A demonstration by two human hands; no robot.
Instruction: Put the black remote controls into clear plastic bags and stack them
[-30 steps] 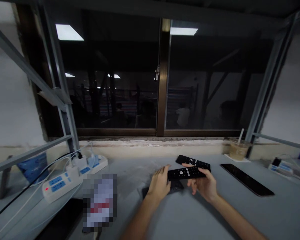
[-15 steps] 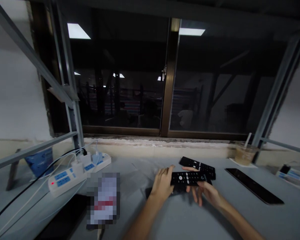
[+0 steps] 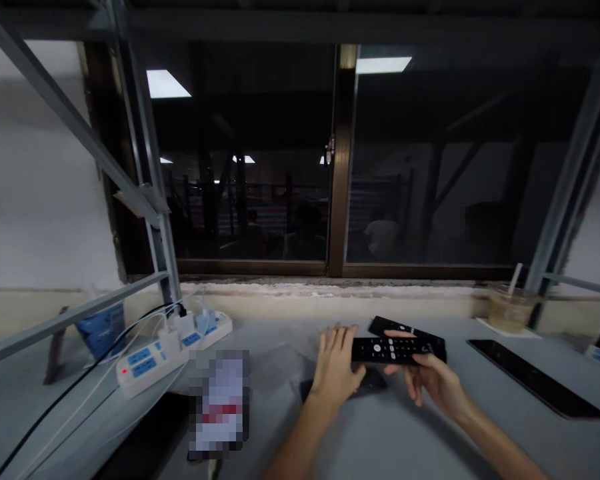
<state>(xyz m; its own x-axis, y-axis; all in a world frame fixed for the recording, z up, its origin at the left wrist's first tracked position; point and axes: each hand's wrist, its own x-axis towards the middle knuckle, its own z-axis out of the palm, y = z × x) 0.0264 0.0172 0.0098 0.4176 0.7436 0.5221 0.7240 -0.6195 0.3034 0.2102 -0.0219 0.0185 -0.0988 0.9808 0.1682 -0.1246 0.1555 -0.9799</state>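
A long black remote control [image 3: 411, 349] with white and grey buttons is held level above the grey table. My right hand [image 3: 437, 381] grips its right half, thumb on the near edge and a finger along the far side. At its left end is my left hand [image 3: 334, 363], back up, fingers stretched out and thumb apart; whether it touches the remote is unclear. Behind the held remote lies a second black remote [image 3: 384, 325], partly covered by it. Under and beside my left hand lies a flat dark object [image 3: 374, 385], partly hidden, its kind unclear.
A white power strip [image 3: 153, 363] with plugs and cables stands left, near a blue cup [image 3: 101, 331]. A blurred-out phone [image 3: 223, 403] and a dark slab [image 3: 147, 437] lie nearer me. At right are a black flat device [image 3: 535, 379] and a drink cup with straw [image 3: 511, 310].
The whole view has shifted, so things appear farther right. My left fingers look more spread. The fingers of my right hand have curled in more under the remote, which stays in its grip.
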